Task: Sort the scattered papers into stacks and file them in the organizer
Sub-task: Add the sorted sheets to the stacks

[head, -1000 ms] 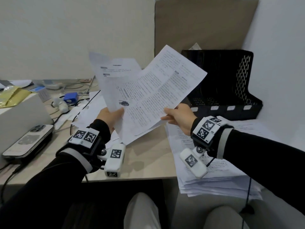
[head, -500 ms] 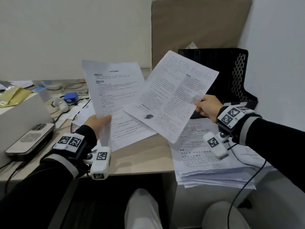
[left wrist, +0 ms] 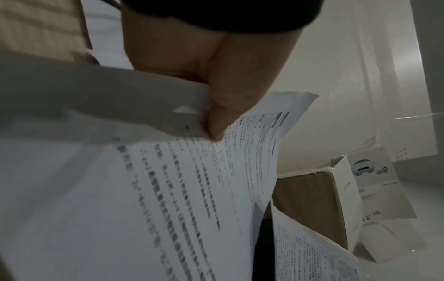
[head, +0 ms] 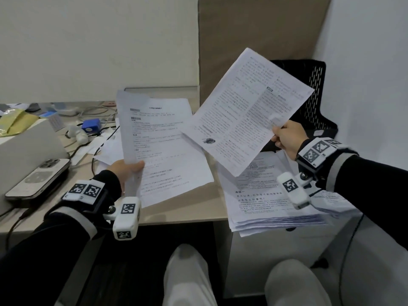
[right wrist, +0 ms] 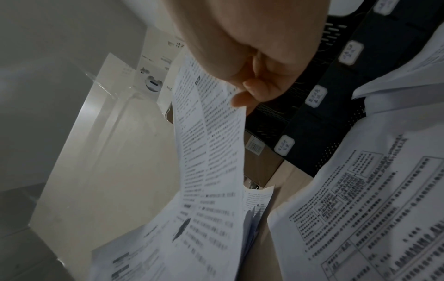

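My left hand (head: 129, 171) (left wrist: 216, 106) pinches a small sheaf of printed sheets (head: 159, 149) (left wrist: 182, 199) by its lower left edge, held above the desk. My right hand (head: 287, 138) (right wrist: 254, 83) pinches a single two-column printed sheet (head: 247, 111) (right wrist: 209, 152) by its right edge and holds it up, tilted, in front of the black mesh organizer (head: 318, 102) (right wrist: 336, 114). A thick stack of papers (head: 273, 204) (right wrist: 372, 209) lies on the desk below my right wrist, overhanging the front edge.
At the left stand a white box (head: 26, 146), a phone-like device (head: 37, 177), cables and a blue object (head: 90, 127). More loose sheets (head: 110, 151) lie behind my left hand. A brown cardboard panel (head: 254, 36) leans on the wall behind the organizer.
My right hand has drawn the two-column sheet off the left-hand sheaf, up and to the right toward the organizer. My left hand stayed low with the remaining sheets.
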{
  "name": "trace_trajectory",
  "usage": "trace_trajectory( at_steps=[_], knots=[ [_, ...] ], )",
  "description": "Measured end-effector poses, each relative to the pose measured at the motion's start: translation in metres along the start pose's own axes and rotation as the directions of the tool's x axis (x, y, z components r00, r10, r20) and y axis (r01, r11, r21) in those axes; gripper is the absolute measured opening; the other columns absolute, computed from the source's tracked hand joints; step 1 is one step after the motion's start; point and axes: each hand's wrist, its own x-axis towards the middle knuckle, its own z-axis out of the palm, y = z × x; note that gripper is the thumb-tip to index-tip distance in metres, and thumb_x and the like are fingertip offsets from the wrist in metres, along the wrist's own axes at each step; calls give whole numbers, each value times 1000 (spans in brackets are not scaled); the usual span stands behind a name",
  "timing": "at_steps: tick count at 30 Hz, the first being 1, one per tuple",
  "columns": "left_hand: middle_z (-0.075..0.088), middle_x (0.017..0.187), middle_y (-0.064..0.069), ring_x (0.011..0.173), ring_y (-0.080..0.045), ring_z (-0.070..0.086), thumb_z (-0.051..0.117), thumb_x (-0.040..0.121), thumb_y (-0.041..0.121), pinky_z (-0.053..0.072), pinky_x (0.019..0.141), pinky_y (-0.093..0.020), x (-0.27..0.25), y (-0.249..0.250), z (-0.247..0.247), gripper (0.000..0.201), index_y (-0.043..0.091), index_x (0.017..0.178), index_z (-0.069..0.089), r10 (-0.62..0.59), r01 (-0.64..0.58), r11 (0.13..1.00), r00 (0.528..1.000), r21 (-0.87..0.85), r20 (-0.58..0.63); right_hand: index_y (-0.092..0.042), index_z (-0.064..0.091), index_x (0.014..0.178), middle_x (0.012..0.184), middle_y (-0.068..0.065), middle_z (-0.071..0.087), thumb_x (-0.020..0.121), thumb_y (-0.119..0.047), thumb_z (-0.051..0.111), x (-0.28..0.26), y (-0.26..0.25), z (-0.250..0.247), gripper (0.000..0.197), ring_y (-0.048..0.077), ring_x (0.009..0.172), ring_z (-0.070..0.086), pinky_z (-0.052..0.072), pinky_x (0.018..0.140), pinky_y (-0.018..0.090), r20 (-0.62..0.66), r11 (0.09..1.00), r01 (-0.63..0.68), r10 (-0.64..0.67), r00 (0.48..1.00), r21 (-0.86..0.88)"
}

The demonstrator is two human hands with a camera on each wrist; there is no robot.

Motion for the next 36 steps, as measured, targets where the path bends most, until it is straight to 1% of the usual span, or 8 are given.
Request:
trace_trajectory(
  at_steps=[6, 14, 19, 23, 25, 30, 34, 36],
  knots=[
    [62, 103, -20, 88, -34, 59, 55, 93, 10, 47, 84, -45, -10, -16, 8, 34, -4, 124, 52, -110, 94, 978, 991, 186, 79, -16, 50, 79, 75, 2, 52, 97, -9, 48, 0, -9, -9, 20, 8, 57, 52, 39, 38, 14, -64, 1000, 12, -10, 998, 22],
    [60, 125, -18, 116, -37, 56, 69, 83, 27, 43, 104, -45, -10, -40, 34, 54, -3, 125, 54, -137, 79, 821, 989, 566, 61, -11, 55, 99, 77, 2, 55, 97, -11, 48, -12, -7, -15, 6, 8, 61, 53, 42, 54, 21, -38, 1000, 26, -26, 999, -8],
    [60, 124, -17, 116, -36, 55, 74, 78, 17, 42, 104, -47, -9, -45, 52, 55, 1, 127, 52, -131, 68, 847, 988, 527, 84, -7, 53, 102, 76, 3, 53, 97, -9, 48, -19, -3, -13, 8, 8, 59, 53, 41, 52, 22, -26, 1000, 22, -22, 999, -13],
    [66, 110, -14, 105, -33, 61, 81, 66, 20, 46, 100, -47, -9, -41, 56, 58, -2, 114, 59, -117, 64, 911, 987, 407, 106, -13, 50, 80, 74, 2, 51, 98, -9, 47, -24, -1, -11, 18, 8, 59, 52, 41, 53, 21, -8, 1000, 19, -19, 1000, -24],
    [64, 115, -16, 105, -30, 61, 73, 77, 23, 47, 100, -41, -8, -35, 53, 49, -2, 117, 60, -62, 25, 891, 996, 453, 67, -16, 49, 77, 74, 1, 52, 98, -8, 46, -25, -2, -7, 23, 8, 59, 52, 41, 53, 21, 0, 999, 21, -21, 1000, -29],
    [40, 148, -7, 126, -26, 47, 62, 86, 14, 38, 104, -29, 5, -24, 33, 43, 10, 128, 57, 193, -141, 708, 981, 692, 3, -13, 53, 85, 76, 0, 53, 98, -8, 46, -25, -6, 8, 15, 8, 60, 53, 41, 53, 21, 29, 999, 35, -34, 999, -35],
    [9, 160, -3, 148, -28, 3, 43, 96, 28, 6, 120, -39, 8, -25, 31, 45, 26, 141, 40, 0, -188, 351, 980, 917, 201, -6, 53, 103, 80, 2, 55, 98, -10, 47, -22, -10, 28, 9, 8, 61, 54, 43, 54, 21, 73, 998, 33, -30, 997, -44],
    [1, 160, -3, 148, -31, -1, 32, 95, 47, 2, 120, -42, 12, -27, 31, 54, 34, 147, 25, -61, -221, 226, 969, 949, 240, -6, 54, 105, 82, 3, 56, 98, -10, 47, -21, -10, 37, 10, 8, 61, 54, 43, 53, 21, 97, 998, 29, -24, 995, -49]
  ],
)
